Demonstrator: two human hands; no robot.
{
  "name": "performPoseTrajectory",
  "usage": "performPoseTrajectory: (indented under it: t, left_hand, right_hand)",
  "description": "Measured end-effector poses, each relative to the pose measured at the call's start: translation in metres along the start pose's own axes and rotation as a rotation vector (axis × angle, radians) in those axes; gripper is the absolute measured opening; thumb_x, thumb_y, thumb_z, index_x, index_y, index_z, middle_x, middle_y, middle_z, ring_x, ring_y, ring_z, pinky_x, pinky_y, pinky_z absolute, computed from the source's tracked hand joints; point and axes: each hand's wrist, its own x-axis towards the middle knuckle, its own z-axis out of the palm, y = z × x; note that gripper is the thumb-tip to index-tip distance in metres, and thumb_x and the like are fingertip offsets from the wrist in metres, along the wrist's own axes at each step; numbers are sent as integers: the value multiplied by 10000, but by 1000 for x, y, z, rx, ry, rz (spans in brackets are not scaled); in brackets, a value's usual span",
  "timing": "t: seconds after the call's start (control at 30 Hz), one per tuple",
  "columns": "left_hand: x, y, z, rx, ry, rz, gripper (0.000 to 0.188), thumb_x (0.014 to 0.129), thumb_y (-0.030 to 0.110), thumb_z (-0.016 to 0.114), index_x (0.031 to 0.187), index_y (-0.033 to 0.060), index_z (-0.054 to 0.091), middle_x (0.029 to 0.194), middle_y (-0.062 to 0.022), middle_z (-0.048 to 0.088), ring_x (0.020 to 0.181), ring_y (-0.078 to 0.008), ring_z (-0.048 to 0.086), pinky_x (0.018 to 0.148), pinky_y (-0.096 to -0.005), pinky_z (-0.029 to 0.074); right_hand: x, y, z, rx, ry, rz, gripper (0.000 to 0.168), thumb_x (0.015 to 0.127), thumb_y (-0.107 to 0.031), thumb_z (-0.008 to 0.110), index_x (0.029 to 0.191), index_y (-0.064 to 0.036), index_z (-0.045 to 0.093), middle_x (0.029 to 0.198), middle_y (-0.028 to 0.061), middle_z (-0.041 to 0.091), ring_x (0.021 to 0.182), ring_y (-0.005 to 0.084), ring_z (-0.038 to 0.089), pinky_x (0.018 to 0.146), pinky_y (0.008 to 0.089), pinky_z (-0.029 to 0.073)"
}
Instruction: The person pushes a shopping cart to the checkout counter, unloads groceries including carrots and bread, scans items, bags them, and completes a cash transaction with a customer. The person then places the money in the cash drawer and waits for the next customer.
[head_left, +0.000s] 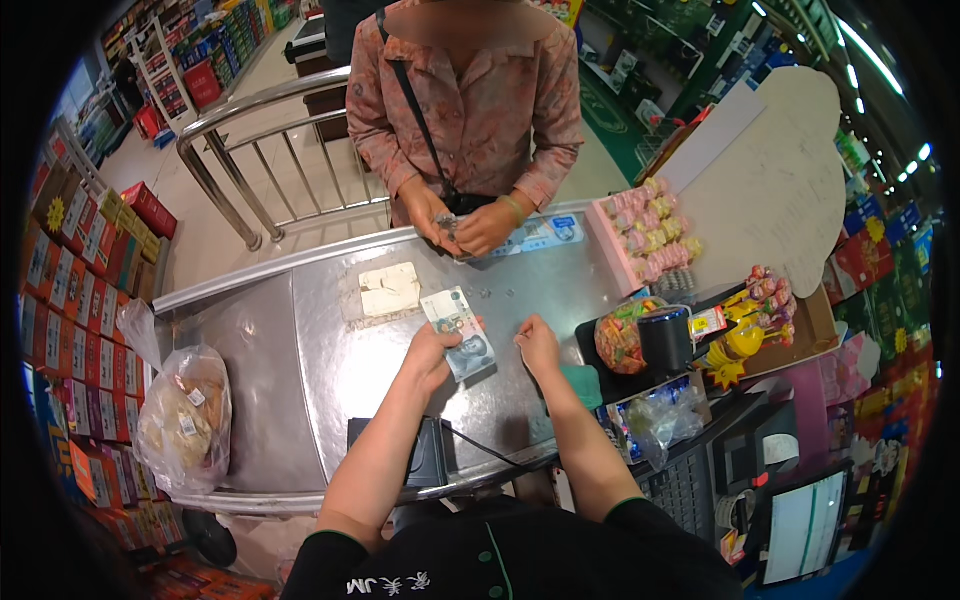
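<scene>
My left hand (431, 358) grips a banknote (471, 346), with the thumb on top; the note lies at a slant above the metal counter (259, 360). To the right, my right hand (538, 346) rests low over the counter with its fingers curled; whether anything is inside them is hidden. Between my hands and the counter's far edge lie a few small coins (486, 293). A pale worn paper patch (390, 290) sits left of the banknote. Across the counter, another person's hands (469, 229) hold small coins.
A tied plastic bag of food (187, 420) stands at the left. On the right are a candy jar (630, 337), a black scanner (666, 337), lollipops (769, 300) and a pink box of sweets (649, 232). A keyboard (679, 480) and monitor (802, 529) sit lower right. A metal railing (277, 150) is beyond.
</scene>
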Motion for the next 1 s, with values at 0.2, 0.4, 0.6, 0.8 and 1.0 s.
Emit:
performPoseTrajectory:
  t: [0.2,0.4,0.6,0.8,1.0]
  left_hand:
    - [-2,0,9,-23,-19,22,403,899,-23,374,1298,-71,342,1237,-238,509,1140,-334,528,961,-445,461]
    - [1,2,-2,-159,-23,-29,493,1004,322,257,1311,-53,348,1243,-231,507,1149,-335,516,978,-451,428]
    - [6,-1,-1,-234,14,-42,505,1010,359,252,1260,-45,424,1198,-196,549,1093,-318,548,954,-422,440]
    - [9,-3,-10,-271,48,1,531,1010,371,223,1280,-54,391,1197,-219,540,1099,-334,543,956,-443,437]
    - [5,4,1,-254,101,0,548,1007,387,204,1301,-40,380,1214,-216,530,1113,-341,531,964,-474,425]
  right_hand:
    - [-4,18,-2,555,-15,90,135,746,-50,692,777,-42,561,644,17,565,579,114,539,528,255,422]
    - [-38,-87,-43,866,-103,39,114,788,-29,683,786,-45,570,671,-25,553,591,37,489,523,182,375]
    - [-48,-121,-22,604,-128,-210,108,808,-62,669,838,-19,575,706,2,591,623,45,528,559,195,419]
    - [-57,-129,-41,575,-245,-122,163,828,-164,630,853,-9,590,744,72,625,619,118,570,582,273,450]
    - [-8,-57,-42,519,-90,-146,82,840,-97,606,851,-15,601,732,6,603,602,58,508,546,210,419]
